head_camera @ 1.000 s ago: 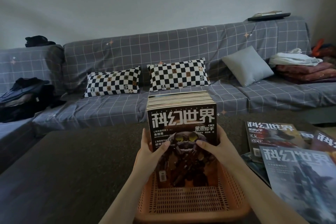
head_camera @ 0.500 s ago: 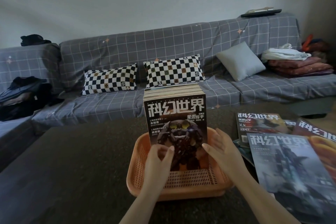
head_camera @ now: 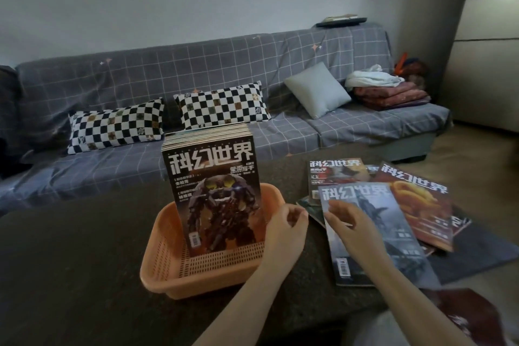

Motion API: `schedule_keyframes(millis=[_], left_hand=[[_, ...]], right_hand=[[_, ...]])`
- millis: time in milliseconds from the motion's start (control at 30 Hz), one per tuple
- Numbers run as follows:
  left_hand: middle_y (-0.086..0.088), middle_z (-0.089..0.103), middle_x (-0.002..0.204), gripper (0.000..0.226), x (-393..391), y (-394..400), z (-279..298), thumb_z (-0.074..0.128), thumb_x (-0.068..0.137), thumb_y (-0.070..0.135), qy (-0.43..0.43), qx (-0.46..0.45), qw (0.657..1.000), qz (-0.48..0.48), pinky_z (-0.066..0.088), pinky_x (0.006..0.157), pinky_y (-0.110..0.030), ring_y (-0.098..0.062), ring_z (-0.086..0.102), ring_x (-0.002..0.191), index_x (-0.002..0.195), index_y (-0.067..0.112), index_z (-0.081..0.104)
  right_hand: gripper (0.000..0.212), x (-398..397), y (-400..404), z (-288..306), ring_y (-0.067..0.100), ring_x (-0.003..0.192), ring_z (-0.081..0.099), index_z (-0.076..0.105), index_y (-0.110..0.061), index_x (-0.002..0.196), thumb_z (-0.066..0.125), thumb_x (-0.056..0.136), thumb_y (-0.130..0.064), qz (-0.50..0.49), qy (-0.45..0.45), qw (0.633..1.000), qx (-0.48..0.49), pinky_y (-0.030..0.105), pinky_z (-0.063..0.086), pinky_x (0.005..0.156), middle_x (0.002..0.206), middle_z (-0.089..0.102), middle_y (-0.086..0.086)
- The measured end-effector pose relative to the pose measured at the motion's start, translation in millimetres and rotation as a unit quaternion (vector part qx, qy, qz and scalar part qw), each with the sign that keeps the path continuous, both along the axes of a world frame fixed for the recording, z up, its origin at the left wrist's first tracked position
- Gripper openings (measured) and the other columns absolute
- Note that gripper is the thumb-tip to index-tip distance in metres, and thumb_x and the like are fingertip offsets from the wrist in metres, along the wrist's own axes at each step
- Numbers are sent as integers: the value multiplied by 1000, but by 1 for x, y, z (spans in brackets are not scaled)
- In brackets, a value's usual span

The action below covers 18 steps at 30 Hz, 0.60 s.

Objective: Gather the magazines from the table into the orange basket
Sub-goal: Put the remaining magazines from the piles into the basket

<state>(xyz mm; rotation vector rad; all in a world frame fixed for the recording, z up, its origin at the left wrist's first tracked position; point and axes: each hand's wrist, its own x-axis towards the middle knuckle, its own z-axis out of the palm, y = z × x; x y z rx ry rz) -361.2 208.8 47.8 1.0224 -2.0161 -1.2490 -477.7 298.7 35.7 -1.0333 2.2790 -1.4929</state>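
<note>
An orange basket (head_camera: 168, 261) stands on the dark table (head_camera: 84, 261). A thick stack of magazines (head_camera: 216, 191) stands upright in it, a robot cover facing me. My left hand (head_camera: 286, 230) hovers at the basket's right rim, its fingers loosely curled and holding nothing. My right hand (head_camera: 348, 222) rests on the upper left part of a blue-grey magazine (head_camera: 393, 236), which lies on top of a loose pile to the right. Beside it in that pile lie an orange-red magazine (head_camera: 415, 205) and a dark one (head_camera: 334, 174); others are partly hidden underneath.
A grey checked sofa (head_camera: 351, 126) runs behind the table with two checkered cushions (head_camera: 224, 107), a grey cushion (head_camera: 317, 90) and folded blankets (head_camera: 390, 93). A dark red object (head_camera: 463, 314) sits at the bottom right. The table's far edge is close behind the basket.
Both hands have let go of the upright stack in the basket. My right hand has moved right onto the blue-grey magazine; my left hand has shifted to the basket's right rim. The view turned right.
</note>
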Motion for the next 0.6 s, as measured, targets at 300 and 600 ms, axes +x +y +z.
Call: schedule_keyframes(millis=[300,600], left_hand=[[0,52,136,42,-78,46,-40,54,94,30,-94,77,989,-79,45,71,-14,-9,55,109,135,18,51],[-11,51,139,66,-91,45,-61,65,90,23,-64,201,977,35,53,83,-32,-24,59,115,147,13,33]], right_hand=[[43,-69,69,-31,18,107,56,57,-16,125,63,88,-35,-109,-10,986,124,33,45,85,124,61,5],[52,-100,96,-63,25,108,57,55,-12,127,69,83,-36,-143,-62,978,140,32,48,83,118,64,8]])
